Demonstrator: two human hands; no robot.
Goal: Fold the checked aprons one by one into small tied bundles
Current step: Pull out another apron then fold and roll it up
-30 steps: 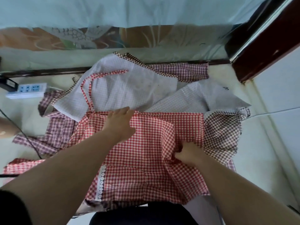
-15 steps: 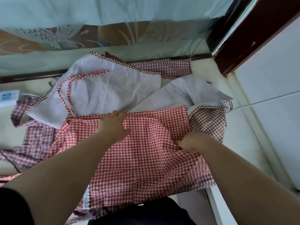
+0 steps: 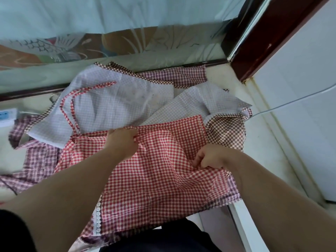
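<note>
On floor (image 3: 269, 160): top apron (image 3: 160, 175); other aprons (image 3: 112, 106) behind & left of it; power strip (image 3: 6, 117) far left of it.

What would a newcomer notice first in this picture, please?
The red apron lies spread in the middle. The left hand grips its far edge and the right hand pinches a fold near its right side. Behind it, pale aprons lie heaped against the glass door.

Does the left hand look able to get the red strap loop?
Probably yes: the red strap loop lies uncovered on the pale cloth near the left hand, which must first release the red apron.
</note>
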